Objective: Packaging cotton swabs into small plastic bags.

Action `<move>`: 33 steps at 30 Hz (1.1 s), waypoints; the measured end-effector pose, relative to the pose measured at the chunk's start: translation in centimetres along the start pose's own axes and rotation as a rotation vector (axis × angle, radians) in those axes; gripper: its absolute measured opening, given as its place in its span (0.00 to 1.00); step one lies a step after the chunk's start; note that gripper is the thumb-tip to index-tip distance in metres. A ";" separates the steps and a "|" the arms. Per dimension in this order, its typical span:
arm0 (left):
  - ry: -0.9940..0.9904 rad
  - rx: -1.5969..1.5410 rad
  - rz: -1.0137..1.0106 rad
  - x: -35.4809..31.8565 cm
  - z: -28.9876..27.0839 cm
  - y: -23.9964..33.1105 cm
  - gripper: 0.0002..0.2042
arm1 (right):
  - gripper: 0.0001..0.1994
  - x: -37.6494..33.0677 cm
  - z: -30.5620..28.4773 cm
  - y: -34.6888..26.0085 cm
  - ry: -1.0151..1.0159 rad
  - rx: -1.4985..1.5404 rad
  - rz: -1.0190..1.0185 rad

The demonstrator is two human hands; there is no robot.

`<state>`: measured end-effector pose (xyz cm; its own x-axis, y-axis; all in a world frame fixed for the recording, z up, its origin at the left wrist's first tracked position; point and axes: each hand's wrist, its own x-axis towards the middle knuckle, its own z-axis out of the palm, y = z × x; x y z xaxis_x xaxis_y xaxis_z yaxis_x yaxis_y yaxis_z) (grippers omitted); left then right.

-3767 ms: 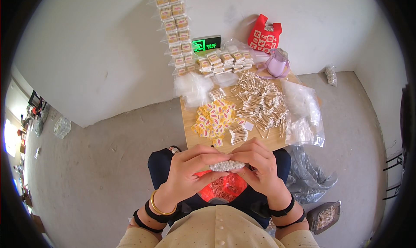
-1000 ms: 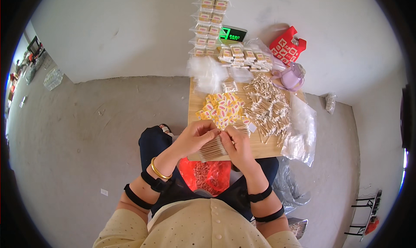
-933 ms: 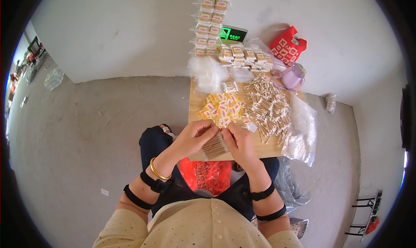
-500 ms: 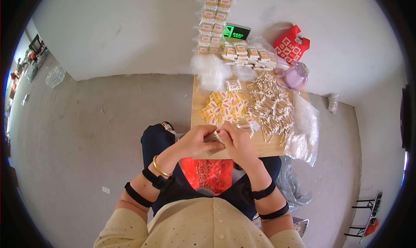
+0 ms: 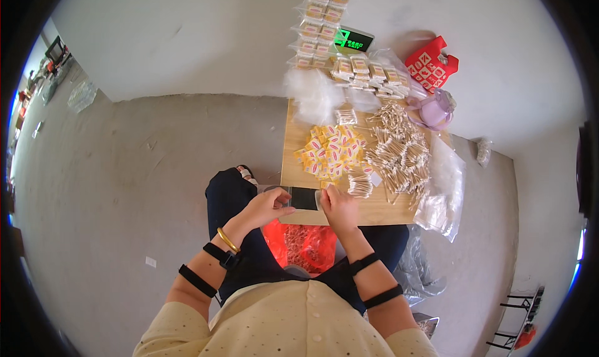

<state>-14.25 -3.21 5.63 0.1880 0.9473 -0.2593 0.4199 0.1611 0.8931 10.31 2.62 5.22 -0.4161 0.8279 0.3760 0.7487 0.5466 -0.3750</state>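
A flat black rectangle point(image 5: 304, 198) with pale ends lies at the table's near edge between my hands; its kind I cannot make out. My left hand point(image 5: 267, 208) is at its left end, thumb and fingers apart, nothing visible between them. My right hand point(image 5: 340, 212) is closed at the pale right end, and what its fingers pinch is hidden. Just beyond that hand lies a small bundle of cotton swabs point(image 5: 360, 184) beside a white card point(image 5: 375, 178). Farther off are a pile of yellow-and-white printed cards point(image 5: 332, 151) and a large heap of loose cotton swabs point(image 5: 402, 157).
Clear plastic bags point(image 5: 314, 95) and packed swab packets point(image 5: 368, 73) fill the table's far end, beside a tall packet stack point(image 5: 321, 20). A lilac jug point(image 5: 435, 110) and a red bag point(image 5: 430, 64) stand far right. A red plastic bag point(image 5: 274, 237) is below the table edge.
The cotton swab bundle in my left hand is out of sight. My hands have moved apart, and the black rectangle shows between them. The view has shifted slightly.
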 end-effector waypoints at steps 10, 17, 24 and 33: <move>-0.015 0.011 0.018 -0.9 0.7 0.0 0.22 | 0.10 -0.7 1.1 1.4 0.032 0.049 0.008; -0.097 0.020 -0.025 0.2 1.2 2.2 0.19 | 0.10 -0.8 1.3 2.1 -0.022 0.024 0.127; -0.182 -0.478 -0.109 1.7 3.6 3.1 0.25 | 0.16 2.2 -2.7 -1.8 0.225 0.515 0.401; 0.200 -0.977 0.314 -1.4 0.4 15.6 0.13 | 0.06 0.8 -9.4 -5.9 0.032 1.217 0.294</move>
<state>-7.60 -2.08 19.78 -0.0237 0.9995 0.0218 -0.5396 -0.0311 0.8413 10.44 -1.07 15.71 -0.2887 0.9441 0.1591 -0.1579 0.1169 -0.9805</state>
